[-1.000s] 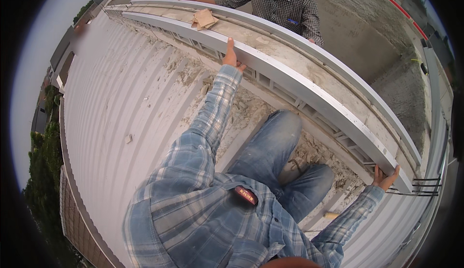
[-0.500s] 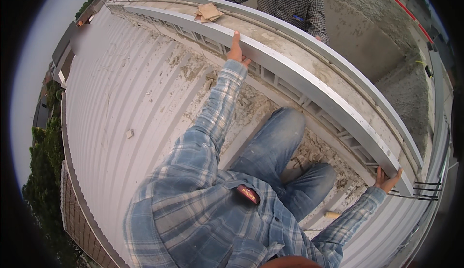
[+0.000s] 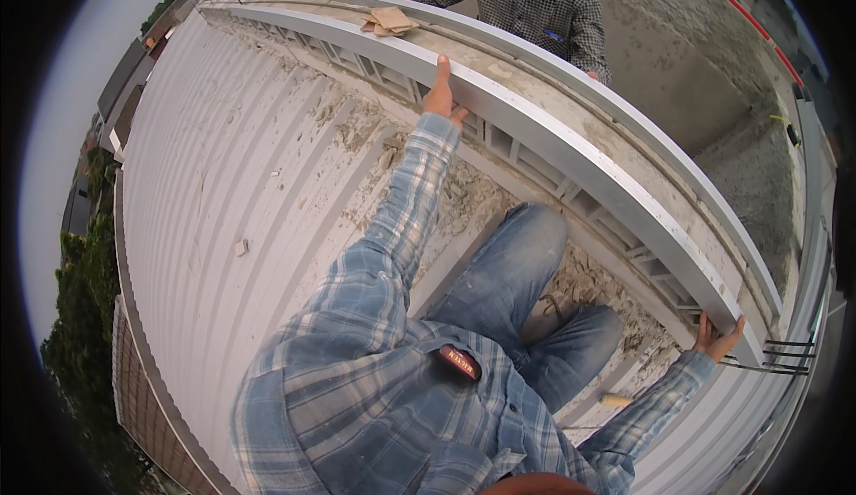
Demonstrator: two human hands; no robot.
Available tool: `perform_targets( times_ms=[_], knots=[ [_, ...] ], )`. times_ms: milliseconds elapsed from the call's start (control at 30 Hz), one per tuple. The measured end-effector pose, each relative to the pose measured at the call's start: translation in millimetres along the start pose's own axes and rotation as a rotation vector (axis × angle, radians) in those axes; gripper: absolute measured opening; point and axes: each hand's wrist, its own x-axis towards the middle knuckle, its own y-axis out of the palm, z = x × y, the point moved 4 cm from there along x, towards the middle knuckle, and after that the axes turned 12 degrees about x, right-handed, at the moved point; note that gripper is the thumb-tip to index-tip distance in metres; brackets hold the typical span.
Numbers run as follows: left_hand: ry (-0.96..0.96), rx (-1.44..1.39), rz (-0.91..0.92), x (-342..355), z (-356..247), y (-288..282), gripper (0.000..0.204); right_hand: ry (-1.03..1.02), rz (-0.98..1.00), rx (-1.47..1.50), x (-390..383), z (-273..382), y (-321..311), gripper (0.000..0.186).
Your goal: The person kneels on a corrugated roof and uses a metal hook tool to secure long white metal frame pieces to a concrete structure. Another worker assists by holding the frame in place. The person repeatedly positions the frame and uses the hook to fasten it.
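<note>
The wall top point(image 3: 517, 74) is rough, matt concrete. Along its near edge, the bar point(image 3: 584, 158) looks like smooth, faintly glossy metal. The plaid shirt point(image 3: 339, 379) is matt cloth.

Two metal bars point(image 3: 571, 154), one co-worker point(image 3: 526, 15)

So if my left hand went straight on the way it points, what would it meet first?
The near silver bar, which your left hand touches; beyond it, probably the wall top; depth is unclear.
</note>
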Motion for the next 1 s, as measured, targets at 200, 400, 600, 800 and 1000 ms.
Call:
perform_targets(
  times_ms=[200,400,600,800,1000],
  knots=[
    [0.023,0.025,0.055,-3,-2,5,0.104,0.068,0.011,0.066,1,-3,3,0.089],
    [0.076,0.155,0.034,-4,-9,18,0.101,0.043,0.036,0.146,-4,-7,11,0.093],
    [0.064,0.109,0.031,25,-5,1,0.101,0.040,0.049,0.195,-17,-5,17,0.092],
    [0.054,0.070,-0.133,42,1,5,0.091,0.063,-0.040,0.232,0,-14,5,0.105],
    [0.059,0.116,-0.099,56,0,1,0.083,0.036,-0.117,0.189,-2,-11,10,0.106]
  ],
)
